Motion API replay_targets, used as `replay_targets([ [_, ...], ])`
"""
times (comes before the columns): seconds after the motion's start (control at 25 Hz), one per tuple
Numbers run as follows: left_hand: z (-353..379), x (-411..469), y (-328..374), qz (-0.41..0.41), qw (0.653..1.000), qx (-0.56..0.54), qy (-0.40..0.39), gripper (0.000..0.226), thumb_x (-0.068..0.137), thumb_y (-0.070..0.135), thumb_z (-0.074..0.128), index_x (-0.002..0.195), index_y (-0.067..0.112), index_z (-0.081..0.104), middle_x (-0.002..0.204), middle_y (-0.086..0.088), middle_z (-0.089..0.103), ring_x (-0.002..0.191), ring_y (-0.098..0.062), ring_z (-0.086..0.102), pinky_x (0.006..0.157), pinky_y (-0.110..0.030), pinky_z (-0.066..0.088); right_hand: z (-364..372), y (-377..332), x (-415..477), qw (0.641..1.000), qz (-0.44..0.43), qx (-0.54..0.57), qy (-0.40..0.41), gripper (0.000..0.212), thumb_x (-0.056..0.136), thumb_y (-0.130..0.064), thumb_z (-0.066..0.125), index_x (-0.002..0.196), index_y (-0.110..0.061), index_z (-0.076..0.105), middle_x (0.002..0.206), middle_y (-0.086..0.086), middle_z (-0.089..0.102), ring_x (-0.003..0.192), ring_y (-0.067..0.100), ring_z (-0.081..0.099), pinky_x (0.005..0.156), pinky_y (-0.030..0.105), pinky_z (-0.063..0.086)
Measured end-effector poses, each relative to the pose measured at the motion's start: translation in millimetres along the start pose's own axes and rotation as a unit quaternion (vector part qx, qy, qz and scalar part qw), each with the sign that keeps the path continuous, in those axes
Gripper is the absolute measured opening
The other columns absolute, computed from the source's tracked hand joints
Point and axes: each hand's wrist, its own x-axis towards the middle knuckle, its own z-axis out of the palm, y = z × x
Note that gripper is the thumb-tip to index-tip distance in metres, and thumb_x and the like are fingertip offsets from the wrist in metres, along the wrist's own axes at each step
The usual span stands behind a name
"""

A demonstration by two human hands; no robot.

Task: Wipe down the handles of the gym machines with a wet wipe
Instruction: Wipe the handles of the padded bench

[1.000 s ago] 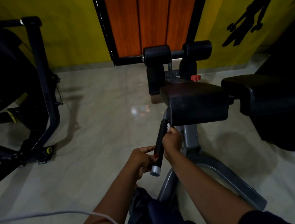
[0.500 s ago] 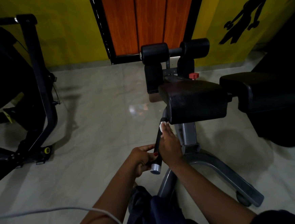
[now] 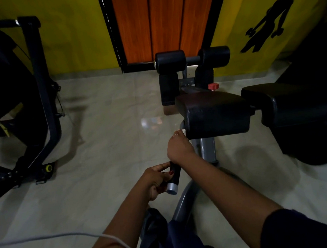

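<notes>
A black handle with a silver end cap sticks out toward me from a grey-framed gym bench. My left hand pinches the handle's lower end just above the cap. My right hand wraps the handle's upper end, right under the black seat pad. A white wet wipe peeks out at my right fingertips against the pad's lower corner. The handle's upper part is hidden by my right hand.
Two black foam rollers stand behind the seat pad, with a red knob beside them. A second pad lies at right. A dark machine frame stands at left. A white cable crosses my left forearm. Glossy tile floor surrounds everything.
My right hand has slid with the wipe up the handle, from its middle to the top under the seat pad. My left hand stays pinching the lower end.
</notes>
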Motion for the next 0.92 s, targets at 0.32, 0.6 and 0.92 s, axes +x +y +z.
replay_targets([
  [0.32, -2.1, -2.0, -1.0, 0.011, 1.000, -0.010, -0.008, 0.037, 0.087, -0.007, 0.061, 0.118, 0.012, 0.065, 0.093, -0.014, 0.070, 0.085, -0.026, 0.064, 0.078, -0.038, 0.054, -19.5, 20.1, 21.1, 0.994, -0.096, 0.025, -0.039, 0.031, 0.092, -0.020, 0.042, 0.111, -0.011, 0.064, 0.119, 0.011, 0.061, 0.107, 0.027, 0.057, 0.090, 0.038, 0.044],
  [0.6, -5.2, -3.9, 0.1, 0.028, 0.999, 0.015, -0.006, 0.034, 0.086, -0.006, 0.063, 0.116, 0.010, 0.063, 0.091, -0.014, 0.070, 0.082, -0.024, 0.065, 0.072, -0.038, 0.054, 52.0, 19.0, -28.5, 0.928, -0.223, 0.208, 0.214, 0.026, 0.095, -0.018, 0.045, 0.105, -0.008, 0.067, 0.109, 0.010, 0.066, 0.110, 0.027, 0.057, 0.103, 0.041, 0.041],
  [0.92, -2.4, -7.0, 6.4, 0.055, 0.996, 0.073, 0.010, 0.031, 0.086, -0.006, 0.063, 0.114, 0.007, 0.064, 0.089, -0.014, 0.071, 0.076, -0.021, 0.069, 0.058, -0.028, 0.055, 54.8, -49.6, -53.9, 0.612, 0.205, 0.720, 0.256, 0.041, 0.102, -0.013, 0.043, 0.143, -0.013, 0.043, 0.144, 0.007, 0.047, 0.134, 0.019, 0.044, 0.101, 0.014, 0.034],
])
